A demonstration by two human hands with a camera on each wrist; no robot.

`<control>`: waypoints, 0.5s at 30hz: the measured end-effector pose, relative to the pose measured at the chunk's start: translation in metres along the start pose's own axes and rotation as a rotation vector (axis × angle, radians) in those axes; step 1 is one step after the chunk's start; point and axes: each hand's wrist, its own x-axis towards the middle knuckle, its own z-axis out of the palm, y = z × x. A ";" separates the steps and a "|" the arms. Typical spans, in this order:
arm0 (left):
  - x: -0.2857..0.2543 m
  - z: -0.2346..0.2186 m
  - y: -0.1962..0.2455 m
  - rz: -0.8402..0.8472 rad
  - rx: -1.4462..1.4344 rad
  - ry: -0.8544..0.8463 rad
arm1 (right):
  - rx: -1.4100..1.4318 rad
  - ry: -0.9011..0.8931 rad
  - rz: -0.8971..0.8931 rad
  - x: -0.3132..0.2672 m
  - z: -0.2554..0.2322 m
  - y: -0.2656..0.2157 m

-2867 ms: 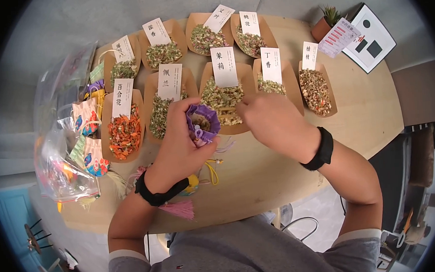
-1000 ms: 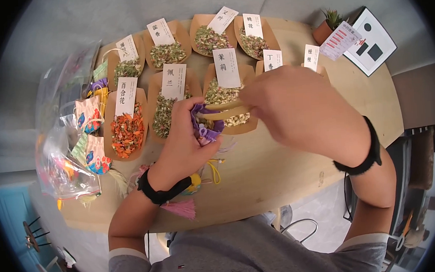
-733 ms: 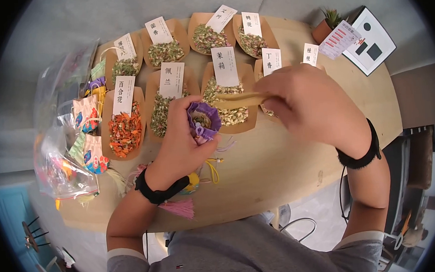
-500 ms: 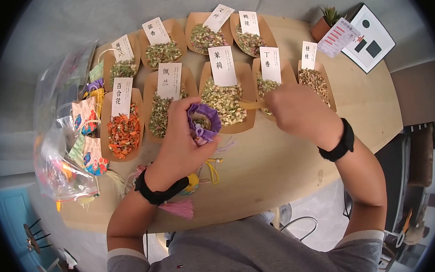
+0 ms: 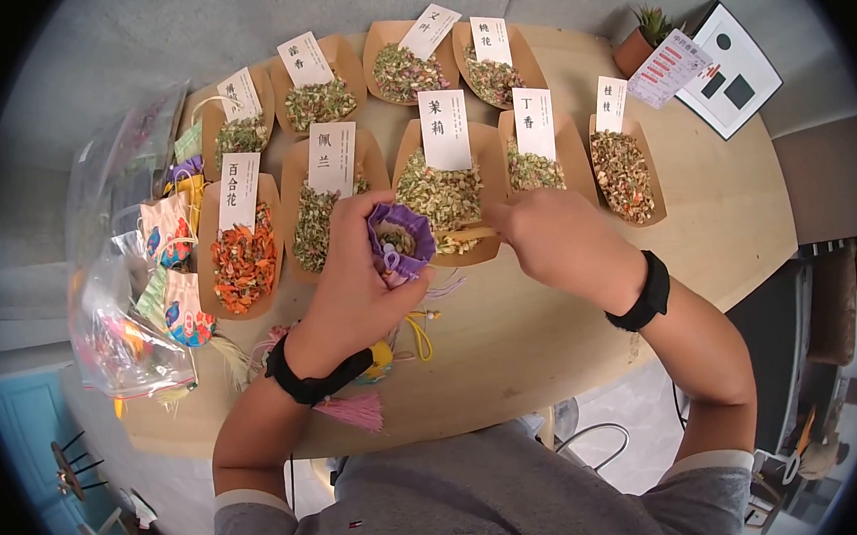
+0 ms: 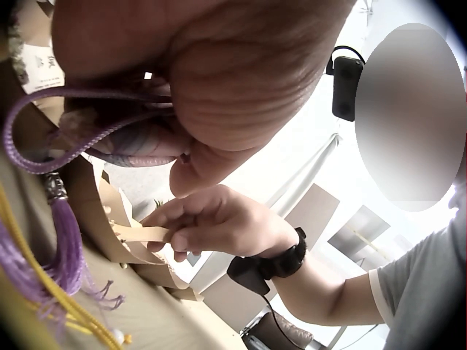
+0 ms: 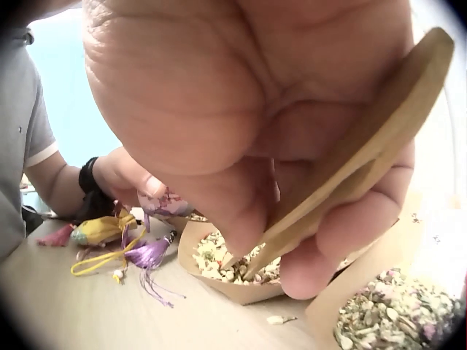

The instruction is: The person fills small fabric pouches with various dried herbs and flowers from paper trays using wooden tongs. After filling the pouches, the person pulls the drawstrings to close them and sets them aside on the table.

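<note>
My left hand [image 5: 345, 268] grips a small purple drawstring pouch [image 5: 417, 262], its mouth spread open and facing up, some dried bits showing inside. A purple cord loop [image 6: 62, 159] and tassel [image 6: 69, 244] hang below it. Wooden tongs [image 7: 357, 146] are pinched in my right hand [image 5: 569, 244], thumb on one side and fingers on the other. The tong tips reach down among pale dried flowers [image 7: 211, 255] in the paper tray [image 5: 491, 244] just right of the pouch. A white card [image 5: 445, 134] stands at that tray's back.
Several more paper trays of dried herbs surround it, including one of orange petals [image 5: 244, 264] at left and one of brown chips [image 5: 623, 179] at right. A clear plastic bag [image 5: 122, 316] and patterned pouches [image 5: 186, 307] lie far left. A potted plant [image 5: 642, 44] stands back right.
My right hand brought the tongs to the pouch's mouth about a second ago, drew back right, then came left and down into the pale-flower tray. The left hand and pouch have barely moved.
</note>
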 end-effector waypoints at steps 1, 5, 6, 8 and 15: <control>0.000 0.000 0.000 -0.004 0.008 0.001 | -0.036 0.023 -0.009 0.000 0.001 -0.001; 0.000 0.000 0.000 0.006 0.029 0.005 | -0.105 0.072 -0.024 0.001 0.006 -0.002; 0.000 0.000 0.000 0.007 0.029 0.005 | -0.102 0.099 -0.041 0.001 0.008 0.000; -0.001 0.000 0.000 -0.016 0.000 -0.007 | -0.102 0.127 -0.058 0.000 0.008 0.002; 0.000 0.000 -0.002 -0.038 -0.063 -0.016 | -0.130 0.089 0.005 -0.003 -0.011 0.011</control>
